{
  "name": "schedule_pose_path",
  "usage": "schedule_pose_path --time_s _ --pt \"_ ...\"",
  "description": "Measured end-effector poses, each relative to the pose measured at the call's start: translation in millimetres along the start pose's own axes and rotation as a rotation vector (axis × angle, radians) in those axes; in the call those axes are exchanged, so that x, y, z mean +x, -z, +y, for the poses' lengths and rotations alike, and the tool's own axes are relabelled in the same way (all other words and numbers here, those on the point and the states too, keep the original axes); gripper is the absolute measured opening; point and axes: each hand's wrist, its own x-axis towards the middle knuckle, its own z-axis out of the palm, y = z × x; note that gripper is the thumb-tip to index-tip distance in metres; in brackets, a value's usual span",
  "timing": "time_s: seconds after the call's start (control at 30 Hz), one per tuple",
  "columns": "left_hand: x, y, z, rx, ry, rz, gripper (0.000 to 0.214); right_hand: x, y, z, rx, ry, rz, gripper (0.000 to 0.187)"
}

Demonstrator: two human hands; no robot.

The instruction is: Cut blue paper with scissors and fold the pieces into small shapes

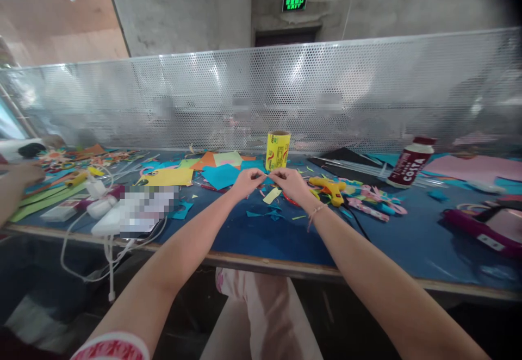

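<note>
My left hand and my right hand meet fingertip to fingertip over the blue table top. Both pinch something small between them that I cannot make out. A pale yellow paper strip lies just below the hands, with small blue paper scraps around it. A yellow roll of tape stands upright just behind the hands. A yellow glue gun lies to the right of my right hand.
Coloured paper sheets lie at the back left. White chargers and cables sit near the left front edge. A bottle stands at right, a pink tool further right. Another person's hand reaches in at far left. A perforated metal screen backs the table.
</note>
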Motion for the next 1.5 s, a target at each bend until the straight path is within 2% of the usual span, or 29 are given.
schedule_pose_path --time_s 0.2,0.53,0.7,0.83,1.1,1.37,1.5 --pt "0 3.8 6 0.129 -0.058 0.051 0.023 1 -5 3 0.162 -0.102 -0.019 0.019" --pt "0 2.0 5 0.105 0.015 0.077 0.020 3 -4 5 0.191 -0.159 0.024 0.014" --pt "-2 2.1 6 0.291 -0.137 0.137 0.030 2 -4 3 0.240 -0.184 0.031 0.014" --pt "-1 3.1 4 0.387 -0.227 0.116 0.028 2 -4 5 0.235 -0.177 0.026 0.017" --pt "-1 2.5 5 0.420 -0.204 0.113 0.023 2 -5 5 0.236 -0.125 -0.022 0.020" --pt "-3 -0.7 6 0.411 -0.178 0.084 0.026 3 -7 9 0.345 -0.162 -0.034 0.012" --pt "-3 -1.1 5 0.407 -0.160 0.061 0.025 4 -7 11 0.362 -0.215 0.004 0.016"
